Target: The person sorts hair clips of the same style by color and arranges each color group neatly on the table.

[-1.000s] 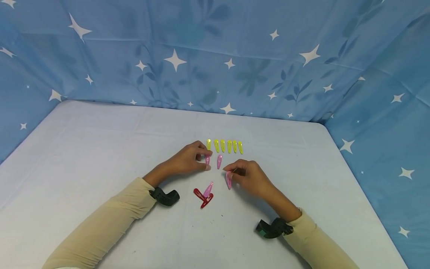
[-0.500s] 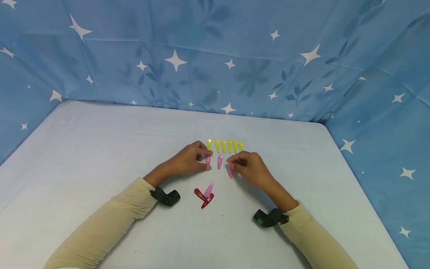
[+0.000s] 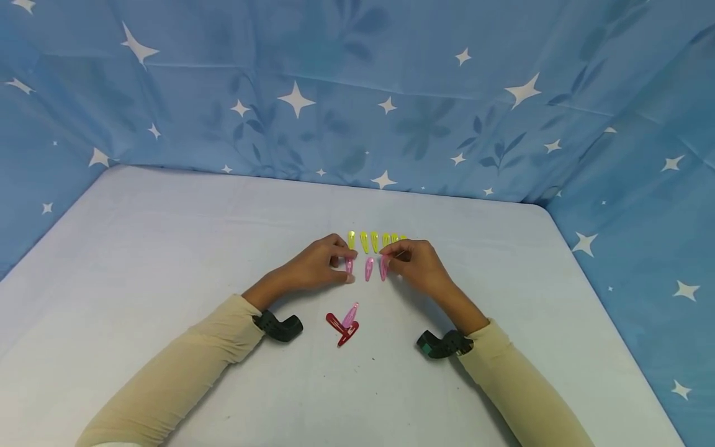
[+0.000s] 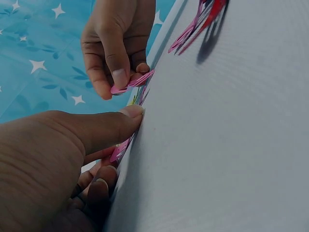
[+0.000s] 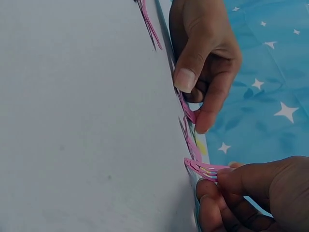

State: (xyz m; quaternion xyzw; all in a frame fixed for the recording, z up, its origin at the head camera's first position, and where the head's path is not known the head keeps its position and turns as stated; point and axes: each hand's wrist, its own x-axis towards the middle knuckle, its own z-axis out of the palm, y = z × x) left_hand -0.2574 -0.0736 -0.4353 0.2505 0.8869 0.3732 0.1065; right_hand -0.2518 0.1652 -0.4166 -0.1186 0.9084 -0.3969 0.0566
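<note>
My right hand (image 3: 420, 267) pinches a pink snap hair clip (image 5: 203, 166) between thumb and fingers, just above the table. The left hand (image 3: 315, 264) holds another pink clip (image 3: 349, 266) by its two ends, thumb near and index finger far, down at the cloth. Between the hands a third pink clip (image 3: 369, 269) lies flat. Behind them runs a row of several yellow hair clips (image 3: 375, 242), its right end partly hidden by the right hand. Closer to me, a pink clip (image 3: 350, 315) lies in a small pile with two red clips (image 3: 335, 323).
A white cloth (image 3: 223, 385) covers the table. Blue curtain (image 3: 335, 136) with white stars hangs along the back and the sides. Dark wrist cameras (image 3: 285, 328) sit at both cuffs, above the cloth.
My right hand has carried its pink clip away from me, up beside the middle pink clip and close to the yellow row. The left hand has stayed on its clip.
</note>
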